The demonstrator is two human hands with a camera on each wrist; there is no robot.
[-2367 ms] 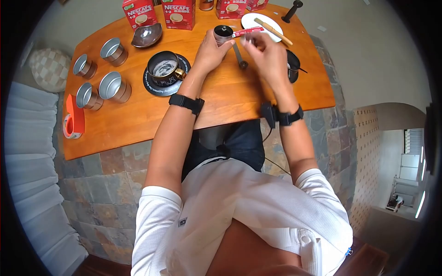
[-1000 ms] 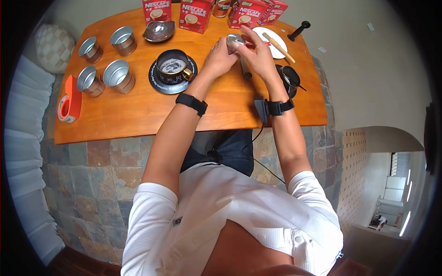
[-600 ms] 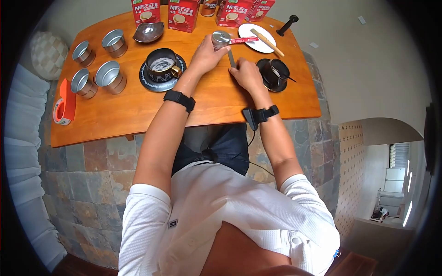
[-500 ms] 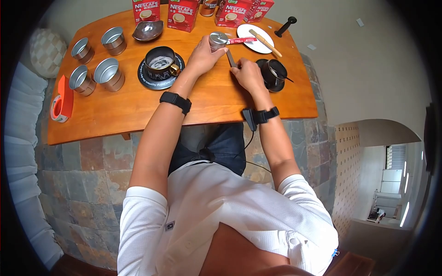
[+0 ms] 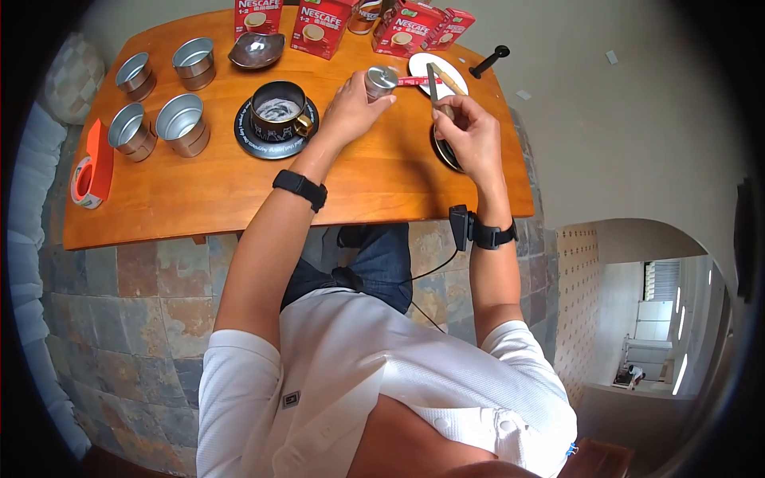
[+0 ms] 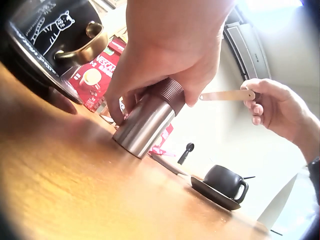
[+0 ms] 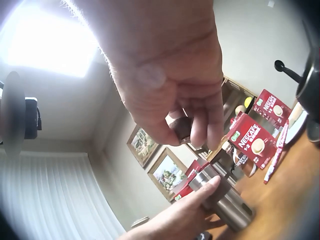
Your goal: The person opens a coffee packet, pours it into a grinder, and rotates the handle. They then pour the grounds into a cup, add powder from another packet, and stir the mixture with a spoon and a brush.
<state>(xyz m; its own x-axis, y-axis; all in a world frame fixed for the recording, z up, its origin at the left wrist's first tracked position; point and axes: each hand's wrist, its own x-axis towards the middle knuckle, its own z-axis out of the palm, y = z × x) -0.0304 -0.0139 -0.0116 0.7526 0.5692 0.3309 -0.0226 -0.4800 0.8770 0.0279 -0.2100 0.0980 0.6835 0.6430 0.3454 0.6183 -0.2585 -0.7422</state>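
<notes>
A steel cylinder with a brown ribbed band (image 6: 150,117) stands on the table, and the left hand (image 5: 348,111) grips it around its upper part. Its round metal lid (image 5: 382,76) shows from above. Raised to the right of the cylinder, the right hand (image 5: 476,137) pinches the dark knob (image 7: 181,128) of a flat metal crank handle (image 6: 227,95). The handle is apart from the lid. Left of the left hand, a black cup with a gold handle (image 5: 275,126) holds something whitish and sits on a black saucer (image 5: 245,142).
Several metal cups (image 5: 183,126) and an orange tape roll (image 5: 92,177) stand at the left. Red Nescafe boxes (image 5: 320,30) and a dark bowl (image 5: 256,52) are at the back. A white plate (image 5: 420,63) bears a brush; a black cup (image 6: 224,181) on a saucer sits at the right.
The right hand has risen from the table beside the cylinder and moved right, carrying the crank handle. The left hand remains around the cylinder. Earlier, the dark open top was covered with the metal lid.
</notes>
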